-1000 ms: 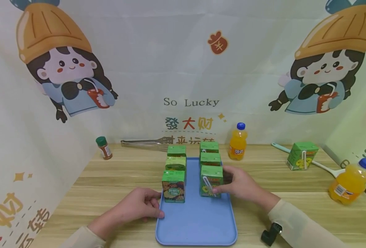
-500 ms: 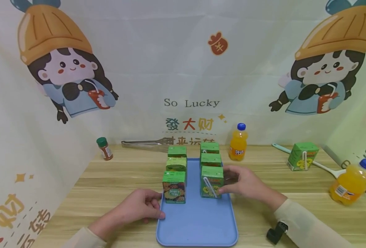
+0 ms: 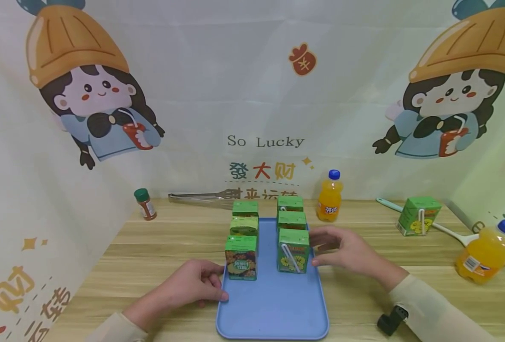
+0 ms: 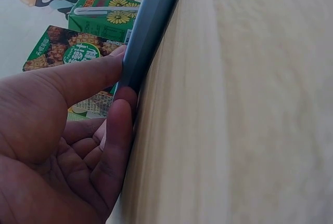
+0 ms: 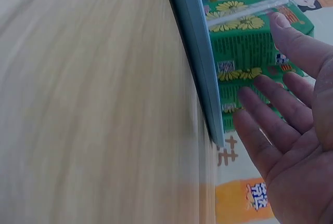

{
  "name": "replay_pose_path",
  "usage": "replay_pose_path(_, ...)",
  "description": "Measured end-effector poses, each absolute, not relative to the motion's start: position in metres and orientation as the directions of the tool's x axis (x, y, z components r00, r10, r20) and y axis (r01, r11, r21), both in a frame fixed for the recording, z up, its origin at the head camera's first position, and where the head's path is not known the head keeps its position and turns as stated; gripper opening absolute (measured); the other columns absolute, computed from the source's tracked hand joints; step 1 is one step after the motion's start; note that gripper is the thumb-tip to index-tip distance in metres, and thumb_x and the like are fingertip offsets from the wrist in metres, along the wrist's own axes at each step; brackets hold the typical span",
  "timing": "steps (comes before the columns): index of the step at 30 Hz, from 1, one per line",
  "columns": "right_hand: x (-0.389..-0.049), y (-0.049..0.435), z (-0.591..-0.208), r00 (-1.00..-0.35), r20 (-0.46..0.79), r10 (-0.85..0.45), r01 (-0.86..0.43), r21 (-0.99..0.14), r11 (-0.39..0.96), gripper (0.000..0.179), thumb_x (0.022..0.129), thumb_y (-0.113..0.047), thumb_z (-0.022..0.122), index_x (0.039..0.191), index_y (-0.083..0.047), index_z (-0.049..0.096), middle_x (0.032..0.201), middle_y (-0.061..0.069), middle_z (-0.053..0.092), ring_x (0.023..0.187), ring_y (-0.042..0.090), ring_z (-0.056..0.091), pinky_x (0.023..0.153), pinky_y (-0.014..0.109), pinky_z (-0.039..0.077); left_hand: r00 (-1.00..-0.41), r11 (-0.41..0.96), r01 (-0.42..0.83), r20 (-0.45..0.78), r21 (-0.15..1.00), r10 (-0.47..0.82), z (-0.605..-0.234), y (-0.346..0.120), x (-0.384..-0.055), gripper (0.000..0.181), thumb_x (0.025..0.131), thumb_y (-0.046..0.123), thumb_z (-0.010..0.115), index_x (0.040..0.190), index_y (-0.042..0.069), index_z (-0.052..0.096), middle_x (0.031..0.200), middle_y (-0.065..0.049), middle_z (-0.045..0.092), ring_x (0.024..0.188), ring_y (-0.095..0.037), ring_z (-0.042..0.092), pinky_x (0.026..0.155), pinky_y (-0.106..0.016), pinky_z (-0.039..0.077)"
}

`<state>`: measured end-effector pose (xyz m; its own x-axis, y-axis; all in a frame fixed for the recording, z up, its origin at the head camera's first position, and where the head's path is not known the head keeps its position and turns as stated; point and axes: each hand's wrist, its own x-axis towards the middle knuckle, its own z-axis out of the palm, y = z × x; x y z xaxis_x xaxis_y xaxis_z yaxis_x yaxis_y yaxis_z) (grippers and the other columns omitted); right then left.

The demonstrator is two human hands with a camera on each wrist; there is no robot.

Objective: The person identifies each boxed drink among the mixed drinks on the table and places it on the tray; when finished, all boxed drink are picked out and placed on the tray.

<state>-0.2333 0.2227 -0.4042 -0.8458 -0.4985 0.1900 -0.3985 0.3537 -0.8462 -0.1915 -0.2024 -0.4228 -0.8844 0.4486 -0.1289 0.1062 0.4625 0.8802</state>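
Note:
Two rows of green drink cartons stand on a blue tray (image 3: 274, 308). My left hand (image 3: 197, 282) pinches the tray's left rim; in the left wrist view the thumb (image 4: 99, 73) lies on one side of the rim and a fingertip on the other. On the right, my right hand (image 3: 342, 249) is held beside the front right carton (image 3: 294, 251), fingers spread and a small gap between them and the box. That carton has yellow flowers and a white straw on its face. The front left carton (image 3: 241, 259) shows a brown fruit print.
Behind the tray are metal tongs (image 3: 201, 195) and an orange soda bottle (image 3: 329, 199). A spice jar (image 3: 145, 205) stands at the back left. To the right are another carton (image 3: 419, 217), a white-handled utensil (image 3: 451, 231) and a second orange bottle (image 3: 485, 254).
My right hand has let go of the front right carton and drawn away to the right. The carton stays upright on the tray. My left hand keeps its hold on the rim.

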Motion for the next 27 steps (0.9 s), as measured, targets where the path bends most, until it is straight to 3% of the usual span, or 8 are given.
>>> replay_pose_path(10, -0.236, 0.241, -0.404, -0.870, 0.202, -0.450, -0.403, -0.817, 0.413, 0.058, 0.092, -0.015, 0.094, 0.143, -0.003, 0.069, 0.139, 0.012, 0.075, 0.124, 0.033, 0.073, 0.104, 0.036, 0.061, -0.884, 0.455, 0.102, -0.129, 0.885, 0.450, -0.423, -0.202, -0.192, 0.073, 0.088, 0.016, 0.096, 0.143, -0.019, 0.062, 0.091, -0.004, 0.075, 0.072, -0.016, 0.067, 0.056, -0.028, 0.057)
replay_pose_path(24, -0.239, 0.262, -0.394, -0.896, 0.274, -0.350, -0.433, -0.715, 0.549, 0.053, 0.094, -0.019, 0.093, 0.140, -0.006, 0.071, 0.139, 0.012, 0.075, 0.129, 0.037, 0.070, 0.111, 0.058, 0.056, -0.884, 0.467, 0.106, -0.132, 0.878, 0.448, -0.422, -0.202, -0.192, 0.073, 0.089, 0.015, 0.095, 0.143, -0.019, 0.061, 0.090, -0.004, 0.075, 0.075, -0.018, 0.068, 0.056, -0.029, 0.058)
replay_pose_path(27, -0.241, 0.272, -0.392, -0.900, 0.294, -0.321, -0.431, -0.703, 0.565, 0.053, 0.095, -0.017, 0.092, 0.141, -0.004, 0.070, 0.140, 0.014, 0.074, 0.131, 0.039, 0.069, 0.113, 0.057, 0.055, -0.885, 0.468, 0.106, -0.131, 0.877, 0.447, -0.422, -0.201, -0.192, 0.073, 0.089, 0.015, 0.096, 0.143, -0.019, 0.061, 0.090, -0.004, 0.075, 0.076, -0.018, 0.069, 0.056, -0.029, 0.058)
